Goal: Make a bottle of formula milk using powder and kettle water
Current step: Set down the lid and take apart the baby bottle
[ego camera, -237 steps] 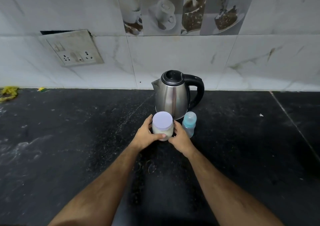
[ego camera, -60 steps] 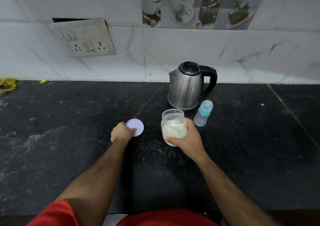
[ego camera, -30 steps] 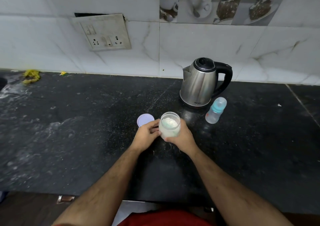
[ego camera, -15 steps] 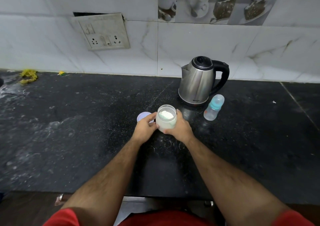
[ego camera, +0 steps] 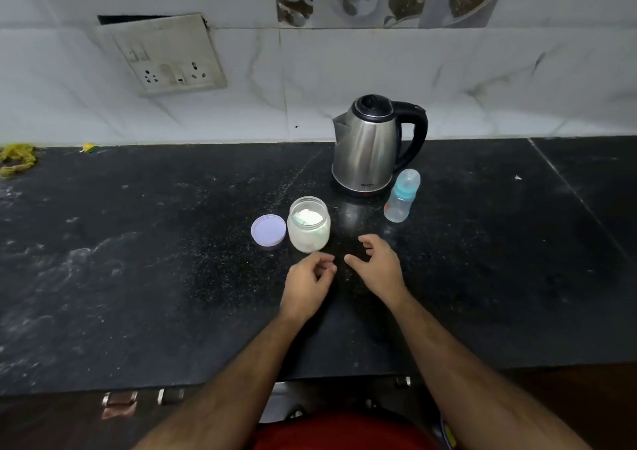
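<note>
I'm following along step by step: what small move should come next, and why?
Probably the right hand should reach for the baby bottle to uncap it: the powder jar stands open, its lid beside it, both hands hold nothing, and the bottle is capped.

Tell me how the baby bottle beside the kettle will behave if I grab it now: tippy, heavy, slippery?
The baby bottle looks empty and see-through, so it is probably light. It is tall and narrow with its cap on, so a sideways nudge may tip it, and once down it could roll. It stands close to the kettle, so grip it low on the body.
</note>
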Tool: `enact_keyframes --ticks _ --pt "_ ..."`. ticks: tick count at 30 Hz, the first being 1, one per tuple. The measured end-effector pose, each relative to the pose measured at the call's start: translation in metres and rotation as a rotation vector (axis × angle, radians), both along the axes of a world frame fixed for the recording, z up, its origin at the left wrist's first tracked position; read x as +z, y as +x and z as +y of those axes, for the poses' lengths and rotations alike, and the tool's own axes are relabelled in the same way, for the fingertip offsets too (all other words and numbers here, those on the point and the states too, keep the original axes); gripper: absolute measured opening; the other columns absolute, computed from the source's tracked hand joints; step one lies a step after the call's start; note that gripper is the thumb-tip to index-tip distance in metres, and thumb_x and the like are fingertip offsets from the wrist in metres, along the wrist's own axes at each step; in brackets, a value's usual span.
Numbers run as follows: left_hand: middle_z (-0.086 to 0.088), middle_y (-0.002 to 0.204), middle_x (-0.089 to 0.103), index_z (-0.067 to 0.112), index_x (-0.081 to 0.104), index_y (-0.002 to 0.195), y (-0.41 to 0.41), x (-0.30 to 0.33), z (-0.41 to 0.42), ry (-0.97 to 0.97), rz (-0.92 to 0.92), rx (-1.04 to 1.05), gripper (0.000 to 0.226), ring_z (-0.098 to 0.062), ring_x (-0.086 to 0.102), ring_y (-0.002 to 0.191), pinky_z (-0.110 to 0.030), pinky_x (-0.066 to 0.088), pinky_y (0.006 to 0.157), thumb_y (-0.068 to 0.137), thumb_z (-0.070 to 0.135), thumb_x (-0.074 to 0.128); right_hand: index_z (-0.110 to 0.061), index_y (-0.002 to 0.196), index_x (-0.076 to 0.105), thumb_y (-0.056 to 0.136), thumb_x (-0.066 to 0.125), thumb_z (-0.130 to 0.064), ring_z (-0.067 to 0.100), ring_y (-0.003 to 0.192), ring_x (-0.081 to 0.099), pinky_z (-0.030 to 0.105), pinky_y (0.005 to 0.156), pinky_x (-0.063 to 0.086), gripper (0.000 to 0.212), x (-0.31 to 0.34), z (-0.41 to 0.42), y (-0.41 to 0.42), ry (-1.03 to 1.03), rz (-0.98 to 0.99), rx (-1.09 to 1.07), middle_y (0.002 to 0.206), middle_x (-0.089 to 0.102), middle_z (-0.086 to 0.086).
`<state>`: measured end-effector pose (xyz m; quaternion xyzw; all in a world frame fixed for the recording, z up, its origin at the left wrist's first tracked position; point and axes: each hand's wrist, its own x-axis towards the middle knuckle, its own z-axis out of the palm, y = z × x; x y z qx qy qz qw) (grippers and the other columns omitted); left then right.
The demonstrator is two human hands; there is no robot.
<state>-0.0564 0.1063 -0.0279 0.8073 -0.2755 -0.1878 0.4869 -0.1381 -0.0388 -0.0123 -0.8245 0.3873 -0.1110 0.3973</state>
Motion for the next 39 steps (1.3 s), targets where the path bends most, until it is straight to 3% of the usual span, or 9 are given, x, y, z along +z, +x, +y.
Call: enact_keyframes --ticks 9,14,22,28,31,34,39 --pt "0.007 0.096 0.069 0.016 0.066 0.114 0.000 0.009 -0.072 0.022 0.047 -0.064 0.023 0.000 0.064 0.086 -0.014 0.050 0.084 0.091 0.018 0.067 -0.017 0.119 0.064 0.082 0.077 -0.031 0.016 0.108 0.061 0.034 0.094 0.051 0.041 0.008 -0.065 -0.040 -0.014 0.009 -0.098 0.119 0.064 0.001" --pt "0.004 0.104 0.068 0.016 0.063 0.119 0.011 0.016 -0.112 -0.004 0.141 -0.025 0.030 -0.011 0.067 0.093 -0.041 0.055 0.095 0.090 0.018 0.069 -0.014 0.123 0.062 0.083 0.077 -0.023 0.018 0.112 0.060 0.036 0.098 0.051 0.044 0.018 -0.107 -0.042 0.019 -0.003 -0.124 0.123 0.064 0.004" --pt "-0.006 0.135 0.060 0.014 0.051 0.139 0.028 0.031 -0.165 0.008 0.236 -0.036 0.054 -0.017 0.062 0.115 -0.046 0.049 0.104 0.089 0.018 0.071 -0.012 0.139 0.049 0.086 0.067 -0.001 0.022 0.119 0.057 0.035 0.104 0.048 0.057 0.021 -0.160 -0.021 0.135 -0.031 -0.126 0.132 0.059 0.012" --pt "-0.008 0.147 0.050 0.016 0.039 0.149 0.035 0.032 -0.191 0.083 0.266 -0.061 0.072 -0.020 0.059 0.121 -0.046 0.047 0.106 0.085 0.017 0.074 -0.010 0.149 0.037 0.084 0.060 0.010 0.028 0.134 0.048 0.038 0.110 0.043 0.072 0.013 -0.182 0.004 0.250 -0.009 -0.046 0.146 0.048 0.016" --pt "-0.007 0.149 0.048 0.015 0.037 0.150 0.036 0.032 -0.198 0.099 0.256 -0.075 0.077 -0.021 0.058 0.124 -0.043 0.045 0.108 0.083 0.011 0.075 -0.011 0.143 0.045 0.082 0.063 0.006 0.028 0.132 0.051 0.042 0.111 0.043 0.066 0.004 -0.187 0.016 0.258 0.003 -0.004 0.142 0.054 0.013" --pt "-0.005 0.147 0.051 0.017 0.042 0.147 0.038 0.028 -0.201 0.081 0.266 -0.111 0.077 -0.020 0.058 0.124 -0.042 0.045 0.109 0.080 0.005 0.076 -0.012 0.126 0.059 0.079 0.072 -0.004 0.023 0.114 0.063 0.044 0.101 0.052 0.049 -0.006 -0.189 0.025 0.238 0.011 0.006 0.123 0.067 0.007" --pt "0.000 0.128 0.067 0.015 0.057 0.136 0.034 0.029 -0.203 0.033 0.255 -0.142 0.054 -0.015 0.064 0.115 -0.040 0.049 0.105 0.085 0.000 0.070 -0.011 0.121 0.063 0.082 0.075 -0.012 0.022 0.105 0.066 0.043 0.096 0.054 0.040 -0.001 -0.182 0.025 0.200 0.020 0.016 0.114 0.070 0.006"
